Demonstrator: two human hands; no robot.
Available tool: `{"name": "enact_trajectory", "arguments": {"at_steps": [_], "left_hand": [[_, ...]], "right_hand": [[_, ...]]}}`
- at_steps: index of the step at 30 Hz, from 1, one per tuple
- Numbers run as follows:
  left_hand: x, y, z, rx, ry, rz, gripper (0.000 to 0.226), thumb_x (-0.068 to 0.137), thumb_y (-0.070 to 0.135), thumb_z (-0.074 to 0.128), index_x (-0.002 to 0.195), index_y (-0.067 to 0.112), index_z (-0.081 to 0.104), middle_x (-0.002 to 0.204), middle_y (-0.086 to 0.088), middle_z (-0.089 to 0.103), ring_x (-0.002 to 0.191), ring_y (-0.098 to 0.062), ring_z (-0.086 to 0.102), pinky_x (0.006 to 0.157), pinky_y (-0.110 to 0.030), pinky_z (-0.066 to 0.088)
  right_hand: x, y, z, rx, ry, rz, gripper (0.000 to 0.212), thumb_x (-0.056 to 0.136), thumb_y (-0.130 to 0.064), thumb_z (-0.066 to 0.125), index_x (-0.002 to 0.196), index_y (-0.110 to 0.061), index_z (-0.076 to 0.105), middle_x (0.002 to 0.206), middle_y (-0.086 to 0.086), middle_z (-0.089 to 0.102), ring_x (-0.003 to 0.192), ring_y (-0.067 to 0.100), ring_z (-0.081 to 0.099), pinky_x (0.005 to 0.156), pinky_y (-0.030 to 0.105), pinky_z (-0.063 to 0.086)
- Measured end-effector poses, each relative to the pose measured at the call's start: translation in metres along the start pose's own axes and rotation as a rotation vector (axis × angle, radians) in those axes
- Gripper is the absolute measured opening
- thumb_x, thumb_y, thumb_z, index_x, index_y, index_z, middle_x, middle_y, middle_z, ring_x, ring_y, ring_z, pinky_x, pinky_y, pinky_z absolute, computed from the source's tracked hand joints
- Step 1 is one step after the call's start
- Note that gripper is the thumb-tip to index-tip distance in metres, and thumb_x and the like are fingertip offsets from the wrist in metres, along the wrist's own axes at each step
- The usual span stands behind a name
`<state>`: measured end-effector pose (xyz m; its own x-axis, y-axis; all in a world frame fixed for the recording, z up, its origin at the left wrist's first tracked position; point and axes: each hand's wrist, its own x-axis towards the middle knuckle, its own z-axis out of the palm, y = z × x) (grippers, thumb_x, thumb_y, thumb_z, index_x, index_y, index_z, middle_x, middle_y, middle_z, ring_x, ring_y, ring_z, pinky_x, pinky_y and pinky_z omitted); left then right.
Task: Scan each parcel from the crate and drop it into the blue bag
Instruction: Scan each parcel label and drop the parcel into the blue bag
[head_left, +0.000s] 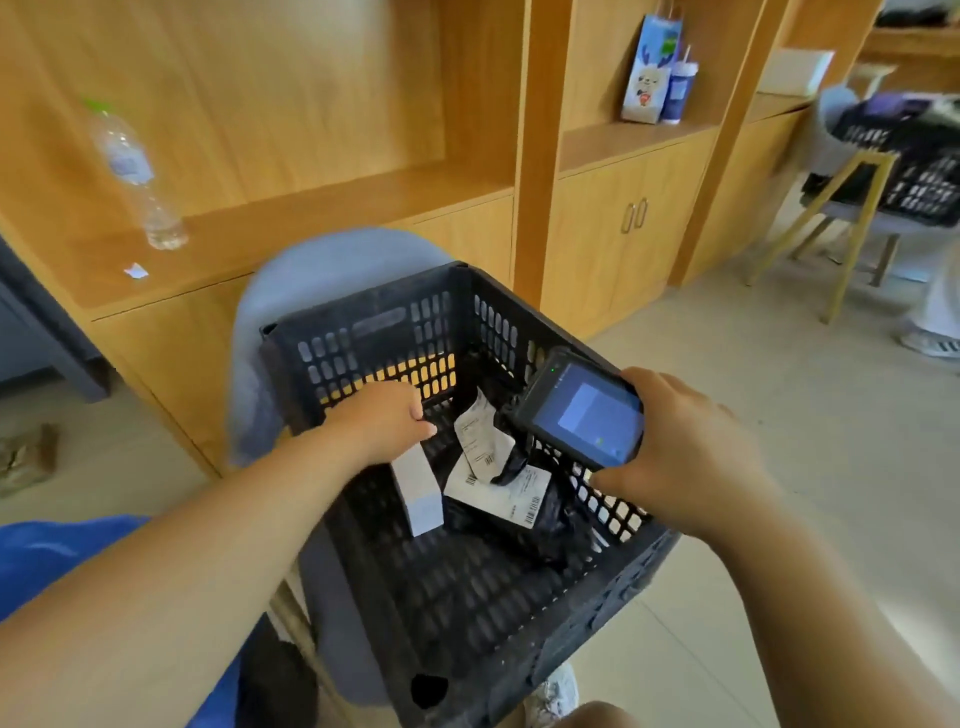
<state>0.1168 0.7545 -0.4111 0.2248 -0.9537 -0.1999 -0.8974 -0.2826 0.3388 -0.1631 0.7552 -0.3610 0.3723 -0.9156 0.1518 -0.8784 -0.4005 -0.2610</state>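
Note:
A black slatted crate rests on a grey chair in front of me. Inside it my left hand grips the top of a small white box, which stands upright near the crate's left wall. Beside the box lie black plastic parcels with white barcode labels. My right hand holds a handheld scanner over the crate's right rim, with its screen lit and facing me. A bit of the blue bag shows at the lower left, under my left arm.
Wooden cabinets run along the wall behind the crate; a plastic water bottle stands on the counter. A gift bag and cup sit on a shelf. At far right, a second black crate sits on another chair, beside a person's shoe.

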Motion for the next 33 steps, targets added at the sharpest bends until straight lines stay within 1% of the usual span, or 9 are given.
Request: {"name": "enact_trajectory", "arguments": {"at_steps": [4, 7, 10, 13, 15, 19, 27, 31, 33], "left_hand": [[0.062, 0.002, 0.039, 0.215, -0.169, -0.134, 0.036, 0.092, 0.044, 0.055, 0.098, 0.009, 0.061, 0.093, -0.005, 0.06, 0.085, -0.021, 0.059, 0.071, -0.032, 0.046], [0.092, -0.003, 0.066, 0.412, -0.357, -0.286, 0.065, 0.093, 0.06, 0.042, 0.132, 0.009, 0.053, 0.13, -0.011, 0.055, 0.116, -0.027, 0.053, 0.094, -0.036, 0.043], [0.108, -0.009, 0.092, 0.332, -0.502, -0.494, 0.08, 0.091, 0.065, 0.04, 0.146, 0.007, 0.034, 0.148, -0.013, 0.039, 0.132, -0.029, 0.04, 0.103, -0.035, 0.034], [0.11, -0.006, 0.11, 0.253, -0.621, -0.544, 0.056, 0.099, 0.046, 0.042, 0.134, 0.003, 0.044, 0.129, -0.015, 0.05, 0.115, -0.027, 0.051, 0.092, -0.032, 0.042], [0.108, 0.0, 0.112, 0.238, -0.626, -0.542, 0.034, 0.1, 0.032, 0.04, 0.096, 0.001, 0.054, 0.092, -0.012, 0.054, 0.078, -0.023, 0.056, 0.062, -0.026, 0.048], [0.108, 0.001, 0.099, 0.16, -0.452, -0.559, 0.023, 0.094, 0.028, 0.051, 0.098, 0.005, 0.047, 0.078, -0.009, 0.047, 0.061, -0.022, 0.05, 0.044, -0.026, 0.04], [0.083, -0.005, 0.037, -0.227, -0.046, -0.519, 0.03, 0.084, 0.023, 0.064, 0.103, 0.003, 0.05, 0.084, -0.013, 0.059, 0.075, -0.029, 0.063, 0.049, -0.03, 0.052], [0.047, -0.005, 0.004, -0.523, 0.165, -0.48, 0.025, 0.084, 0.02, 0.066, 0.097, 0.0, 0.059, 0.095, -0.017, 0.064, 0.084, -0.032, 0.066, 0.074, -0.045, 0.06], [0.02, -0.006, -0.012, -0.744, 0.276, -0.423, 0.02, 0.084, 0.02, 0.069, 0.091, 0.003, 0.06, 0.098, -0.014, 0.064, 0.084, -0.028, 0.065, 0.065, -0.042, 0.06]], "right_hand": [[0.034, 0.009, 0.007, -0.06, -0.015, -0.026, 0.06, 0.06, -0.039, 0.072, 0.11, -0.022, 0.044, 0.086, -0.005, 0.048, 0.074, 0.019, 0.047, 0.062, 0.03, 0.034], [0.053, 0.014, 0.013, -0.074, -0.026, -0.07, 0.057, 0.06, -0.038, 0.072, 0.106, -0.02, 0.043, 0.08, -0.007, 0.045, 0.07, 0.018, 0.046, 0.062, 0.031, 0.033], [0.066, 0.018, 0.023, -0.091, -0.025, -0.095, 0.052, 0.061, -0.035, 0.071, 0.102, -0.019, 0.044, 0.077, -0.007, 0.044, 0.067, 0.018, 0.045, 0.061, 0.031, 0.031], [0.073, 0.023, 0.032, -0.074, -0.04, -0.109, 0.056, 0.061, -0.036, 0.072, 0.107, -0.019, 0.045, 0.084, -0.005, 0.049, 0.071, 0.019, 0.048, 0.062, 0.031, 0.033], [0.074, 0.025, 0.036, -0.058, -0.047, -0.112, 0.06, 0.062, -0.038, 0.072, 0.112, -0.019, 0.045, 0.09, -0.004, 0.052, 0.073, 0.019, 0.049, 0.062, 0.031, 0.033], [0.071, 0.031, 0.036, -0.052, -0.038, -0.098, 0.06, 0.062, -0.039, 0.071, 0.112, -0.02, 0.045, 0.092, -0.004, 0.053, 0.073, 0.018, 0.048, 0.06, 0.029, 0.032], [0.046, 0.038, 0.01, -0.027, 0.024, -0.031, 0.06, 0.06, -0.041, 0.071, 0.112, -0.022, 0.045, 0.085, -0.006, 0.049, 0.071, 0.018, 0.047, 0.058, 0.029, 0.03], [0.021, 0.035, -0.006, 0.032, 0.093, -0.011, 0.062, 0.058, -0.042, 0.073, 0.11, -0.023, 0.045, 0.085, -0.007, 0.049, 0.073, 0.018, 0.049, 0.058, 0.029, 0.036], [0.006, 0.031, -0.011, 0.082, 0.122, 0.01, 0.066, 0.057, -0.043, 0.073, 0.113, -0.024, 0.044, 0.088, -0.008, 0.049, 0.075, 0.018, 0.05, 0.06, 0.03, 0.04]]}}
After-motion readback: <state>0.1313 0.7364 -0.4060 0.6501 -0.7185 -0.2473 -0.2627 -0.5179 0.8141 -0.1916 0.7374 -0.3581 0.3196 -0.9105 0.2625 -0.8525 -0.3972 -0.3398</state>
